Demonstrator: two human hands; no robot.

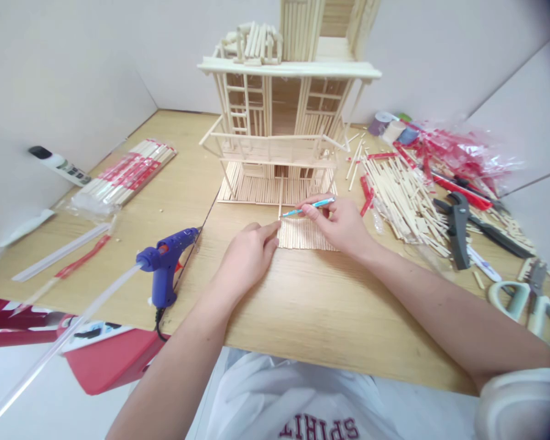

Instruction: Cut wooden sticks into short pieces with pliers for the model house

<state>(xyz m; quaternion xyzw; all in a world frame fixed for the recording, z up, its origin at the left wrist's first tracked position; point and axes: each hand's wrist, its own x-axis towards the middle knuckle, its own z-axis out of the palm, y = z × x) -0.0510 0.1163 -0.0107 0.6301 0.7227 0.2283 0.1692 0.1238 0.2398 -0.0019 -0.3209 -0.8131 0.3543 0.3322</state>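
Note:
My right hand (337, 223) is closed around a slim blue pen (308, 208), its tip pointing left at a thin wooden stick (281, 198). That stick runs from the model house toward me along the left edge of a small flat panel of wooden sticks (305, 234). At the stick's near end, the forefinger and thumb of my left hand (252, 253) pinch or press it against the panel; the exact contact is hidden. Behind both hands stands a model house of wooden sticks (279, 140), with a railed balcony and a slatted floor.
To my left lie a blue glue gun (164, 269), packed sticks (128, 171) and a white bottle (59, 166). On the right are loose sticks (406, 195), a black-handled cutter (458, 229), scissors (529, 299) and crumpled plastic wrapping (462, 153). A red stool (114, 357) stands below the table edge.

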